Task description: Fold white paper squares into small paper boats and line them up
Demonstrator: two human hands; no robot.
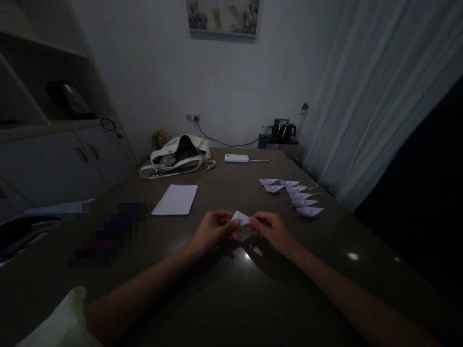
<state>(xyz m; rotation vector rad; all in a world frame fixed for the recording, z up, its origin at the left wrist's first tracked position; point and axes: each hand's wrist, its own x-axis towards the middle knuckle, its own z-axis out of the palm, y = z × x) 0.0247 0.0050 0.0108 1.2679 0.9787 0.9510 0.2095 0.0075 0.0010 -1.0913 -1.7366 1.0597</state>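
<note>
Between my two hands is a small piece of folded white paper (240, 218), its peak pointing up, held just above the dark table. My left hand (218, 225) pinches its left side, thumb in front. The right corner is gripped by the thumb and fingertips of my right hand (268, 227). Parts of the paper's lower edge and some fingers are hidden. To the right lie several folded paper boats (304, 203) in two short columns. A stack of white paper sheets (176, 200) rests left of my hands.
A white handbag (181, 155) lies at the table's far left, with a white power bank (236, 158) and short cable right of it. A black kettle (287, 131) stands beyond the far edge. Curtains (356, 86) hang along the right. A blurred patch (112, 233) covers something at left.
</note>
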